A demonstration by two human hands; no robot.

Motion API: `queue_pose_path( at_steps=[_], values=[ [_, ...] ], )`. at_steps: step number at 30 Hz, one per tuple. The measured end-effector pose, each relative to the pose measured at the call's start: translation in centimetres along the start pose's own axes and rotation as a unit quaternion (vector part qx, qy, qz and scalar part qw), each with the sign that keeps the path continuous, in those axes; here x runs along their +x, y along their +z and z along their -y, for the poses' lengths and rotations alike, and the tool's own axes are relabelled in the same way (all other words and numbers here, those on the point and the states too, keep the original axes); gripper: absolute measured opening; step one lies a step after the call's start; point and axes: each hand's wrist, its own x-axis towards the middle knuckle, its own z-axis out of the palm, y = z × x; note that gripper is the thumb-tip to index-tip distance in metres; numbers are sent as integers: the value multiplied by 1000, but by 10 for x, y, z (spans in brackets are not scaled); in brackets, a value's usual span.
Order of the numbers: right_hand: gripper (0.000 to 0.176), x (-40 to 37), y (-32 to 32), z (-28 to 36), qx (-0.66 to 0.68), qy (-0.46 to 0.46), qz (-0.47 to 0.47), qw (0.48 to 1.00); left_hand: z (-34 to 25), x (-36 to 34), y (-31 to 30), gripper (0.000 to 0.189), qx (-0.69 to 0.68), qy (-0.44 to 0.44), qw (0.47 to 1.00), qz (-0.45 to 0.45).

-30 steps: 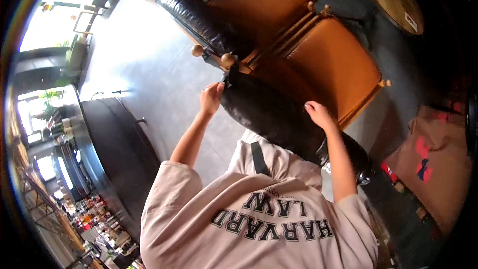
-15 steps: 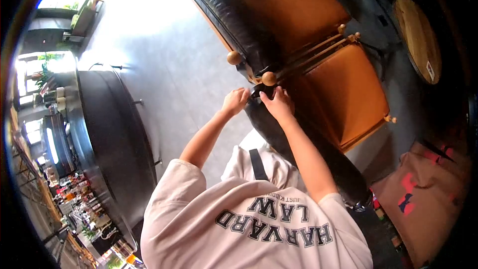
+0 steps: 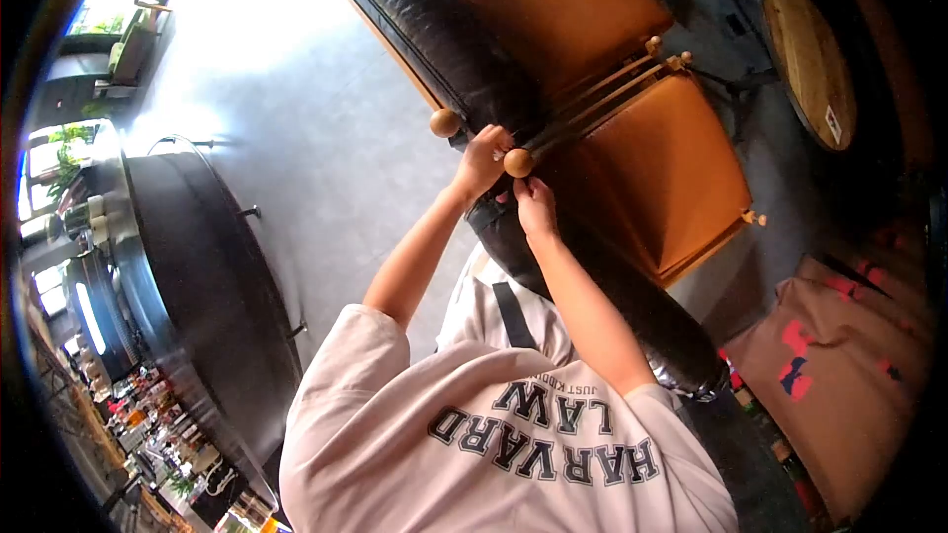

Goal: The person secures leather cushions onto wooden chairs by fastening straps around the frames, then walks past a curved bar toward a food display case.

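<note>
Two chairs with orange-brown seats and black padded backs stand side by side. My left hand (image 3: 482, 163) is at the end of the farther black back cushion (image 3: 434, 25), just left of a round wooden knob (image 3: 518, 163); its fingers are curled, and what they pinch is too small to make out. Just below that knob, my right hand (image 3: 535, 209) is closed at the top end of the nearer black back cushion (image 3: 612, 276); its grip is hidden. Another wooden knob (image 3: 444, 122) sits up and left of my left hand.
The orange seats (image 3: 657, 178) lie to the right, with a round wooden table (image 3: 808, 64) beyond. A long dark counter (image 3: 212, 286) runs along the left. Brown cloth with red patches (image 3: 839, 385) is at lower right. Grey floor (image 3: 326, 109) lies between counter and chairs.
My left hand has moved up and to the knob's left side, near the farther cushion. My right hand has shifted slightly down and left, its fingers now more closed. The view has shifted a little.
</note>
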Motion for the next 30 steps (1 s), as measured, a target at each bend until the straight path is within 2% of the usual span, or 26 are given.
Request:
queue_pose_path(
  at_steps=[3,4,5,6,7,8,11,12,16,18,22,27,29,30],
  values=[
    [22,-8,-3,30,40,40,-6,998,5,12,-6,9,30,13,994,109],
    [22,-11,-4,31,45,24,-13,999,5,18,-6,7,64,22,986,151],
    [22,-11,-5,32,49,7,-19,999,9,23,-4,28,70,53,980,177],
    [22,-9,-5,32,53,-11,-25,998,6,29,-5,30,76,66,974,203],
    [22,-7,-4,27,69,8,-19,997,4,33,-6,32,83,77,967,229],
    [22,-4,-1,18,86,26,-14,996,12,36,-3,32,57,131,964,226],
    [23,-4,0,18,84,46,-11,995,-5,26,-6,31,-1,118,978,173],
    [23,-5,-1,22,74,45,-14,996,4,20,-2,30,-13,56,985,162],
    [24,-10,-8,38,-22,58,-24,998,18,3,20,26,-157,-18,986,55],
    [25,-6,-9,40,-96,58,-33,993,23,0,25,26,-160,-42,985,39],
    [26,-2,-12,32,-132,-22,-53,990,21,-5,32,29,-188,-65,980,-18],
    [26,3,-18,33,-121,3,-7,993,1,-8,28,28,-157,-75,983,-59],
    [26,1,-21,42,-102,25,8,994,13,-8,32,28,-160,-83,982,-61],
    [26,-1,-21,40,-124,22,4,992,12,-6,30,27,-178,-83,980,-33]
  ],
)
